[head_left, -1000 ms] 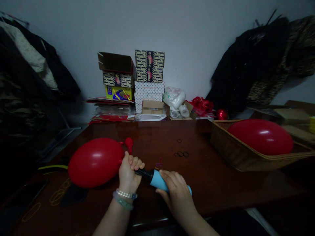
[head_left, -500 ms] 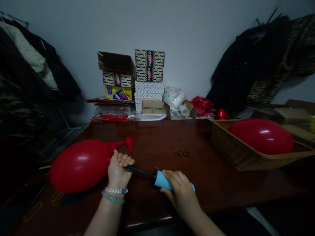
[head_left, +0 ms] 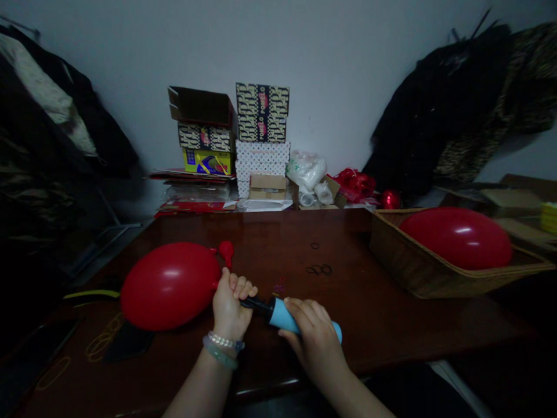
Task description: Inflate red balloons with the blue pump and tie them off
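Note:
An inflated red balloon (head_left: 170, 287) lies to the left of my left hand (head_left: 233, 303), its neck reaching my fingers. My left hand is closed round the black end of a pump, at the balloon's neck. My right hand (head_left: 314, 337) is wrapped round the pump's light blue barrel (head_left: 282, 316). Only a short piece of black shaft (head_left: 260, 305) shows between the two hands. Just behind my left hand, a small uninflated red balloon (head_left: 226, 252) rests on the brown table (head_left: 270, 232).
A wicker basket (head_left: 418, 276) at the right holds a big red balloon (head_left: 456, 237). Black rings (head_left: 319, 269) lie mid-table, yellowish bands (head_left: 102, 342) at the left, near a black and yellow item (head_left: 92, 295). Stacked boxes (head_left: 262, 159) stand behind the table.
My left hand has moved right, toward my right hand, bringing the inflated balloon along. Less of the pump's shaft shows now. My right hand has barely moved.

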A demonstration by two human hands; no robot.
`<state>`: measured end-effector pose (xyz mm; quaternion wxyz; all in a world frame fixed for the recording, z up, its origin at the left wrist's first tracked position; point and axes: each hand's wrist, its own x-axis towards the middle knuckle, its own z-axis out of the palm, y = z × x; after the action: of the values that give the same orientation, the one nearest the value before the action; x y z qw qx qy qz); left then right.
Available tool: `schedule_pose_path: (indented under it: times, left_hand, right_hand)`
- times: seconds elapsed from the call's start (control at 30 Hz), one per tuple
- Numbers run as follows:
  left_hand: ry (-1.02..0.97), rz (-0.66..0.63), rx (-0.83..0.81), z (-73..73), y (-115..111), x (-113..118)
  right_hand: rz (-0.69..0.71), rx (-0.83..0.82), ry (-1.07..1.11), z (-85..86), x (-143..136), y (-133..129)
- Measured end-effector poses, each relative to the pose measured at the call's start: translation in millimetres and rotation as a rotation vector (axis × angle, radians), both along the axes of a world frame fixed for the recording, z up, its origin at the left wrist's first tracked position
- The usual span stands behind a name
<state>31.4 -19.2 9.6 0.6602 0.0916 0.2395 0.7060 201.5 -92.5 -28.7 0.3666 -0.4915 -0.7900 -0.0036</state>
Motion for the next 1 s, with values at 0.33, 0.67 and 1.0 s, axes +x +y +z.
schedule_pose_path:
  times: [0.33, 0.67, 1.0]
  left_hand:
    - [0.028, 0.001, 0.016, 9.9, -3, 0]
    - [0.038, 0.096, 0.049, 24.3, 5, -42]
    - [0.015, 0.038, 0.022, 14.4, 1, -14]
  right_hand:
    - [0.029, 0.033, 0.004, -0.4, 0, 2]
    - [0.037, 0.056, -0.04, -2.4, 10, 4]
    - [0.006, 0.067, -0.04, -2.0, 6, 2]
